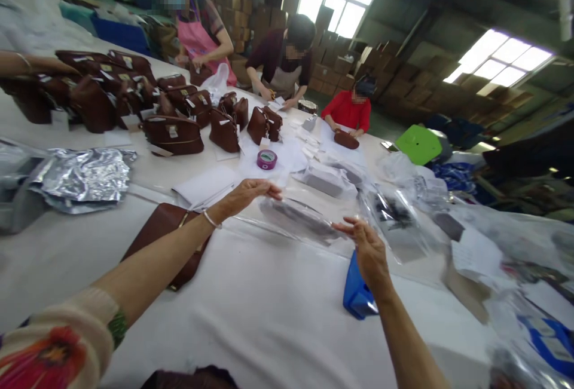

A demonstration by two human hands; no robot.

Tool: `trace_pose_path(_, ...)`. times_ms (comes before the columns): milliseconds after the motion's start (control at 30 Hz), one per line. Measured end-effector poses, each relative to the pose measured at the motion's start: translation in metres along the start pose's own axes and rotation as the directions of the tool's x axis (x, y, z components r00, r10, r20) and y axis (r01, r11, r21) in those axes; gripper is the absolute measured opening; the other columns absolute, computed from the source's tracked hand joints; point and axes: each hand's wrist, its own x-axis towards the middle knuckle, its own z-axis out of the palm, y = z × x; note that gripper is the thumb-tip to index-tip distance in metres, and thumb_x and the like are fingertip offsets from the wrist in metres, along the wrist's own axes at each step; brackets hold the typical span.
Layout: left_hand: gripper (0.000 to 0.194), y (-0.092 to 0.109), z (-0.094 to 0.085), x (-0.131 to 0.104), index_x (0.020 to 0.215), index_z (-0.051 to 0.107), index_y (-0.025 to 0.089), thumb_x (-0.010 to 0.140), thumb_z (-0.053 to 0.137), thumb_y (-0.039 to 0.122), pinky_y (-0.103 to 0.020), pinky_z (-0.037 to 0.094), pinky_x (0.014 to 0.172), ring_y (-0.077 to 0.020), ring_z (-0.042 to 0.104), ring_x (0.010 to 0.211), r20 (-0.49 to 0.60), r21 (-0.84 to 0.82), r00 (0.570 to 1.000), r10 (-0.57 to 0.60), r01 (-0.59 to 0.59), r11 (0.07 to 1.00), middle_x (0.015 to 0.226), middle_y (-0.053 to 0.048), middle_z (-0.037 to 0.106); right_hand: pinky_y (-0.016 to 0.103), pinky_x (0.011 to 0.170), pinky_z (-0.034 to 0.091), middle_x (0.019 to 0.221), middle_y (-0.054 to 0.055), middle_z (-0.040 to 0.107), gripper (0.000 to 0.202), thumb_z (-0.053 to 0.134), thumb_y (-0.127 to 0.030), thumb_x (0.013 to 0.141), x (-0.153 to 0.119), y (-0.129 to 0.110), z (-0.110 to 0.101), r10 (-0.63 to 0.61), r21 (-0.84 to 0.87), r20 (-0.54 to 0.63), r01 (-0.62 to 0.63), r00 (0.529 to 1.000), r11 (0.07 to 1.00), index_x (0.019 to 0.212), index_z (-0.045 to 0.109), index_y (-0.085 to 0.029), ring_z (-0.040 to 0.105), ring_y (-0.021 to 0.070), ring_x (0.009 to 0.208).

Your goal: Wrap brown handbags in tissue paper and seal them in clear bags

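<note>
A clear plastic bag [298, 221] with a greyish look stretches between my hands, low over the table. My left hand [251, 195] pinches its upper left edge between thumb and fingers. At its right end, the fingertips of my right hand [365, 248] are closed on the plastic. Whether anything lies inside the bag is unclear. A brown leather bag [155, 233] lies partly hidden behind my left forearm. Beside my right wrist stands a blue object [354, 290] resembling a tape dispenser.
Many brown bags [173, 135] crowd the back left, near silver foil packaging [85, 177]. A purple tape roll [266, 159] sits mid-table. Clear plastic bags [399, 221] and papers cover the right. Several co-workers [347, 111] stand or sit across the table [251, 317].
</note>
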Motion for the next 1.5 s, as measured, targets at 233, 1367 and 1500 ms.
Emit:
trace_pose_path(233,0.057,-0.093,0.012,-0.146,0.093,0.074,0.015,0.088,0.052,0.067,-0.036,0.052,0.091,-0.0239,0.072,0.090,0.167,0.120,0.883,-0.438,0.423,0.898,0.092,-0.011,0.076,0.049,0.096,0.051,0.086,0.008,0.078,0.055,0.052,-0.073,0.081,-0.144,0.108,0.043,0.346,-0.091,0.132,-0.336,0.929,0.937,0.089,0.077,-0.025,0.071,0.0325,0.095)
trace_pose_path(1367,0.024,-0.110,0.034,-0.169,0.110,0.052,0.018,0.096,0.044,0.036,-0.037,0.045,0.087,-0.0241,0.060,0.093,-0.450,0.811,0.892,0.041,0.389,0.438,0.102,-0.012,0.063,0.029,0.066,0.041,0.064,-0.002,0.063,0.042,0.050,-0.063,0.082,-0.156,0.145,0.084,0.499,-0.232,-0.293,-0.567,0.815,0.790,0.074,0.060,-0.024,0.055,0.0193,0.066)
trace_pose_path(1500,0.009,-0.080,0.086,-0.171,0.100,0.059,0.025,0.096,0.052,0.028,-0.033,0.046,0.079,-0.0193,0.059,0.081,0.292,0.848,0.947,0.134,-0.321,0.421,0.087,-0.004,0.065,0.029,0.066,0.042,0.067,-0.001,0.064,0.040,0.052,-0.062,0.081,-0.154,0.146,0.082,0.505,-0.213,-0.264,-0.561,0.821,0.800,0.072,0.060,-0.024,0.056,0.0190,0.066)
